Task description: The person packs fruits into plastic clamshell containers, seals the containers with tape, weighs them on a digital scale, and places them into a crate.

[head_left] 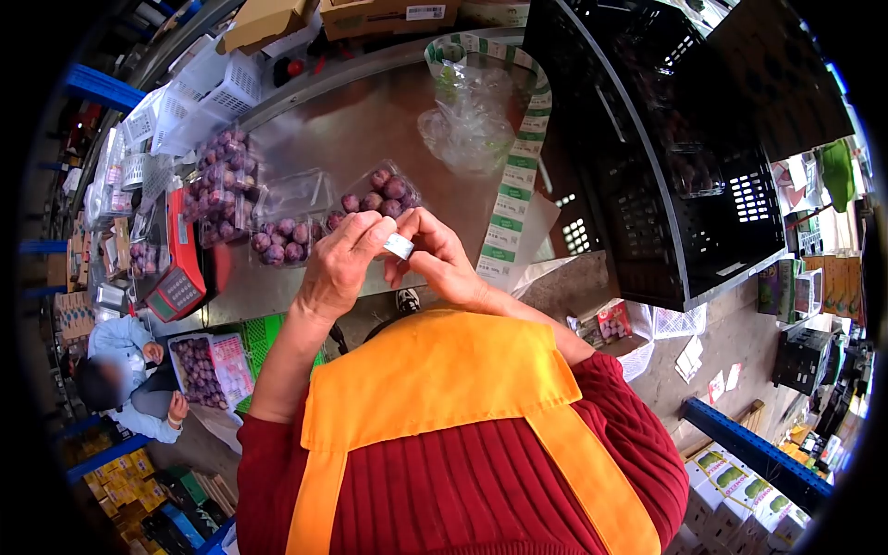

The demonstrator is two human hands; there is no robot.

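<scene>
My left hand [340,262] and my right hand [438,255] meet over the near edge of the metal table. The fingers of both are pinched together around a small white label [399,245] with print on it. Just beyond my hands sits an open clear plastic tray of plums [381,192]. Left of it, another clear tray of plums [283,241] has its lid raised. A long strip of green and white labels [511,196] curves along the table to the right of my hands.
Filled plum packs [222,180] are stacked by a red scale [179,289] on the left. A crumpled clear bag [467,120] lies on the metal table [347,120]. Large black crates [629,176] stand at the right. A person [139,370] sits beside a crate of plums [199,372].
</scene>
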